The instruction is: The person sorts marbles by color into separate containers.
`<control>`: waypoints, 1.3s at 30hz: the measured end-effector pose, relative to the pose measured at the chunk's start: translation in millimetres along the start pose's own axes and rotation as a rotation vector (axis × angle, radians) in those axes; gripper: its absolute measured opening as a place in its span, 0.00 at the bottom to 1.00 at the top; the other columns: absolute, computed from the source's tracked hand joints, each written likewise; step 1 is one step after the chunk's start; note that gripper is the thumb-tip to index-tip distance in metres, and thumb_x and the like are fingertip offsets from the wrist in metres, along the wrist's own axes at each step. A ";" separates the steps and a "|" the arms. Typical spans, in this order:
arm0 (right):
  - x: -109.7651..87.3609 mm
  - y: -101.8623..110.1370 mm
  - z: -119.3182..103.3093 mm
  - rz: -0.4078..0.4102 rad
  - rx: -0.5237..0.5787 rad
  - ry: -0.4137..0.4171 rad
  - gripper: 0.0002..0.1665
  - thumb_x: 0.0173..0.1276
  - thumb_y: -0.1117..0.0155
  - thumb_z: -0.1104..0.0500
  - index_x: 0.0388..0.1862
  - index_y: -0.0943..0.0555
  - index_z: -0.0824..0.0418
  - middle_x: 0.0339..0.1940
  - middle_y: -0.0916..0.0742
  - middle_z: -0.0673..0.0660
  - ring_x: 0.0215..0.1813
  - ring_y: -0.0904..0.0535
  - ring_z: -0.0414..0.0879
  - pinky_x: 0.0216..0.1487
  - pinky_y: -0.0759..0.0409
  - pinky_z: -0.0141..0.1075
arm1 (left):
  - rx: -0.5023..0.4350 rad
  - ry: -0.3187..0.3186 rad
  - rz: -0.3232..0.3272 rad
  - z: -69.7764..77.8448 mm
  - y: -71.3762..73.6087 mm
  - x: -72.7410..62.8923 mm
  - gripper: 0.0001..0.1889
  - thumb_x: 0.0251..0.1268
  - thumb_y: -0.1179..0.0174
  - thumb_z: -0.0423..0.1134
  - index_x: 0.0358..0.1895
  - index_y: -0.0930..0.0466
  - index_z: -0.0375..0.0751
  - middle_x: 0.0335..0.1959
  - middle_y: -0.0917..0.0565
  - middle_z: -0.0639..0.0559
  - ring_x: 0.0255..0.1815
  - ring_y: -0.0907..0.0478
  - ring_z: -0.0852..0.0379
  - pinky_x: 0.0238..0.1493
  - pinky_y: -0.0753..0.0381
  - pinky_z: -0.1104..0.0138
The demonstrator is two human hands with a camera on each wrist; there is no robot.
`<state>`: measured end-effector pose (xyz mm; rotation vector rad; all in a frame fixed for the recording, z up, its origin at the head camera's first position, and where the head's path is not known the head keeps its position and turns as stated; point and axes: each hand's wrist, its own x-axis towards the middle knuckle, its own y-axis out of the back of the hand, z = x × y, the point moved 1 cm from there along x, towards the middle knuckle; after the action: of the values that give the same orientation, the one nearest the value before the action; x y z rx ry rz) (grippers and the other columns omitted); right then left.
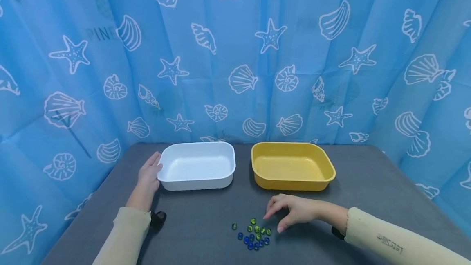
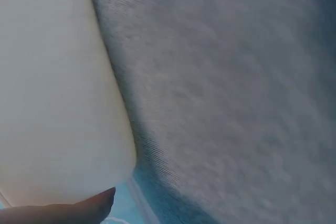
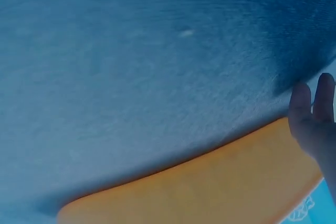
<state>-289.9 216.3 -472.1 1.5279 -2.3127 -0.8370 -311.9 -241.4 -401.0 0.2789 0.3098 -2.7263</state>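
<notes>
My left hand (image 1: 149, 175) rests against the left side of a white plastic basin (image 1: 198, 184), fingers extended along its outside. In the left wrist view, one finger (image 2: 63, 212) lies along the end of the basin. My right hand (image 1: 294, 209) hovers just right of a cluster of glass marbles, thumb and index finger apart with nothing between them. Several green marbles (image 1: 256, 229) lie at the back of the cluster and several blue marbles (image 1: 251, 245) in front. The right wrist view shows the right fingers (image 3: 300, 103) overlapping the side of a yellow basin (image 3: 210, 187).
The yellow basin (image 1: 294, 185) stands right of the white one, a narrow gap between them. Both sit near the back edge of a dark grey cloth-covered table (image 1: 198, 224). Behind hangs a blue curtain (image 1: 220, 72) printed with white shells and starfish.
</notes>
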 end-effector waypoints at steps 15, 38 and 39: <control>21.8 -7.0 7.3 -0.027 -0.090 0.048 0.14 0.58 0.27 0.45 0.44 0.13 0.39 0.47 0.23 0.42 0.50 0.34 0.41 0.48 0.33 0.35 | -0.026 0.018 0.012 0.4 -3.7 -0.5 0.29 0.77 0.61 0.26 0.77 0.50 0.45 0.77 0.48 0.51 0.77 0.53 0.56 0.73 0.48 0.62; 22.3 5.0 -101.5 0.049 0.089 -0.187 0.07 0.62 0.30 0.62 0.38 0.13 0.62 0.41 0.19 0.50 0.47 0.27 0.46 0.53 0.30 0.40 | -0.055 0.034 0.019 1.1 -1.0 0.0 0.30 0.78 0.61 0.27 0.78 0.55 0.46 0.77 0.49 0.52 0.77 0.53 0.58 0.72 0.48 0.63; 22.6 5.8 -106.0 0.071 0.102 -0.194 0.06 0.62 0.30 0.63 0.39 0.13 0.63 0.41 0.19 0.49 0.47 0.27 0.45 0.52 0.29 0.39 | -0.055 0.035 0.020 0.6 -0.6 0.9 0.30 0.78 0.61 0.28 0.78 0.55 0.47 0.77 0.50 0.52 0.77 0.53 0.58 0.72 0.48 0.63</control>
<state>-251.3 163.0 -385.8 1.4520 -2.5687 -0.8979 -313.0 -241.4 -400.5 0.3125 0.3886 -2.6911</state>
